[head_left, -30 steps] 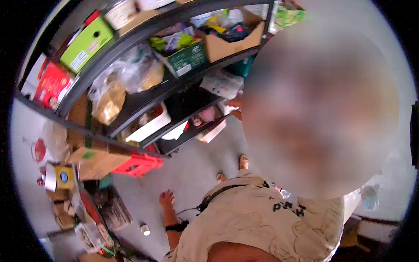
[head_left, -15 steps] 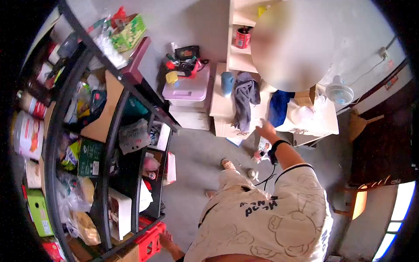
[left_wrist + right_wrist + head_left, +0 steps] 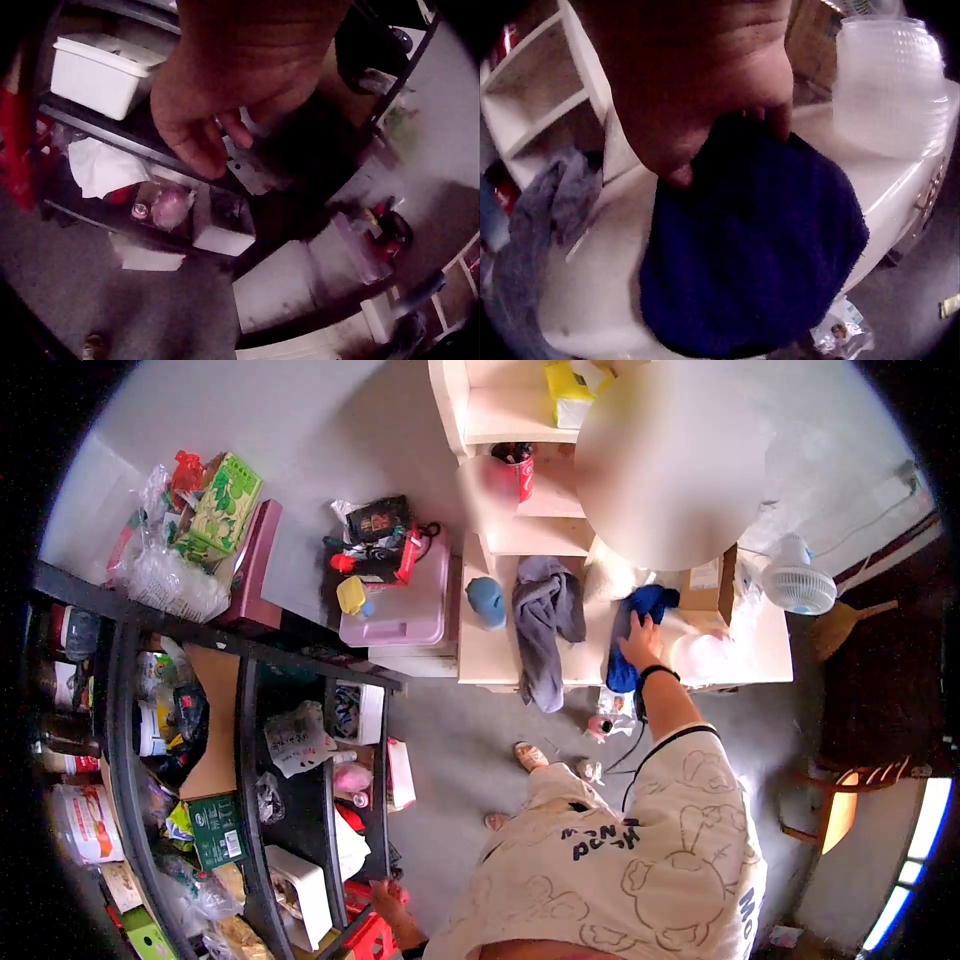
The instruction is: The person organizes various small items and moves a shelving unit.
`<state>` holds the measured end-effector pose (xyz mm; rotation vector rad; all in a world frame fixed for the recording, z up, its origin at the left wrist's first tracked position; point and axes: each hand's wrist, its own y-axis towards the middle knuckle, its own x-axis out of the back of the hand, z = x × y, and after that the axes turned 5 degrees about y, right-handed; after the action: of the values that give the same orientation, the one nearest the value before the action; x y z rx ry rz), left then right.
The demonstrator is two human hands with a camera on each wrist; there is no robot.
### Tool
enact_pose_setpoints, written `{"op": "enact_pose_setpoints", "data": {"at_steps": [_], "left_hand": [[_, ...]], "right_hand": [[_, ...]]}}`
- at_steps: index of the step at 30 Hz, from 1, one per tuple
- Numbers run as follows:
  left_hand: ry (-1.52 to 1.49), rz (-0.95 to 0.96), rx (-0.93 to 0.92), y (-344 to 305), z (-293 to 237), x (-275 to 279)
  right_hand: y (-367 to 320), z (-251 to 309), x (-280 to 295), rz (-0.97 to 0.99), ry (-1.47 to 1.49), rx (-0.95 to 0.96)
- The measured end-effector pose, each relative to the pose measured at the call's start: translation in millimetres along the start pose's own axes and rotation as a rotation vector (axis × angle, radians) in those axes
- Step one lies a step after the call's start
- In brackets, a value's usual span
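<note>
My right hand (image 3: pixel 642 642) grips a dark blue towel (image 3: pixel 618 672) lying on the pale desk. In the right wrist view, the thumb and fingers sink into the top of the towel (image 3: pixel 754 255), whose lower end hangs over the desk's front edge. To its left a grey towel (image 3: pixel 540 630) also drapes over that edge, near a blue cup (image 3: pixel 486 603). My left hand (image 3: pixel 390 902) hangs beside the black shelf rack, empty, with its fingers loosely bent. The left wrist view shows the hand (image 3: pixel 240 82) in front of the shelves.
Stacked clear plastic containers (image 3: pixel 889 90) stand right of the blue towel, near a cardboard box (image 3: pixel 708 588) and a small fan (image 3: pixel 798 575). A lilac lidded bin (image 3: pixel 410 605) stands left of the desk. The black rack (image 3: pixel 250 760) holds boxes and bags. A cable (image 3: pixel 630 780) lies on the floor.
The head view has swung from the shelves to the desk. My right hand has moved onto the blue towel and taken hold of it. The left hand stays low beside the rack.
</note>
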<state>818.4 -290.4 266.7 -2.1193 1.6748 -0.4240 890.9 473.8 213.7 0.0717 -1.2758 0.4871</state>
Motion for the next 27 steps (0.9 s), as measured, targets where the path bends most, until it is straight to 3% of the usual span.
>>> {"op": "enact_pose_setpoints", "data": {"at_steps": [2,3,4,6,8,9,10,12,13,15,16,17,20,24,27], "left_hand": [[-0.136,0.095,0.124,-20.6,-36.1,-73.3],[-0.088,-0.100,0.126,-27.0,-46.0,-99.4],[-0.069,0.043,0.112,-4.1,-30.2,-69.8],[-0.031,0.329,0.069,42.0,2.1,-9.2],[-0.412,0.218,0.278,65.9,30.3,18.5],[0.332,-0.104,0.134,36.2,-11.7,-36.4],[0.320,-0.121,0.135,42.7,-11.2,-37.4],[0.429,-0.097,0.143,60.8,-6.9,-30.7],[0.194,0.002,0.081,54.7,-10.4,-28.4],[0.207,0.003,0.030,42.6,-23.9,-39.2],[0.227,0.017,-0.019,35.0,-31.1,-47.6],[0.432,-0.090,0.005,24.0,-39.5,-58.8],[0.426,-0.190,0.156,14.2,-47.9,-57.9],[0.348,-0.220,0.172,21.5,-22.0,-33.2],[0.243,-0.205,0.163,33.2,-20.9,-22.1]], "right_hand": [[6.3,3.8,-17.7,-0.094,0.020,0.094],[5.4,6.9,-24.6,-0.084,-0.036,0.080],[2.5,11.9,-31.9,-0.076,-0.091,0.067],[-22.9,44.8,-13.8,-0.249,-0.079,0.272],[-23.9,77.3,-33.2,-0.316,0.135,0.474],[-26.1,101.0,-26.8,-0.210,0.216,0.589],[-26.2,127.6,-16.3,-0.100,0.296,0.703],[-25.4,178.9,-4.3,-0.080,0.252,0.681],[-21.2,198.2,-1.4,-0.071,0.206,0.647],[-4.4,218.5,-10.8,0.092,0.058,0.518],[2.1,219.8,-15.6,0.165,0.014,0.475],[-0.1,215.3,-17.8,0.215,-0.072,0.468],[-29.7,205.8,-31.0,0.115,0.001,0.556],[-91.8,185.3,-68.7,0.084,0.019,0.649],[-138.7,189.3,-80.3,0.281,0.116,0.706]]}}
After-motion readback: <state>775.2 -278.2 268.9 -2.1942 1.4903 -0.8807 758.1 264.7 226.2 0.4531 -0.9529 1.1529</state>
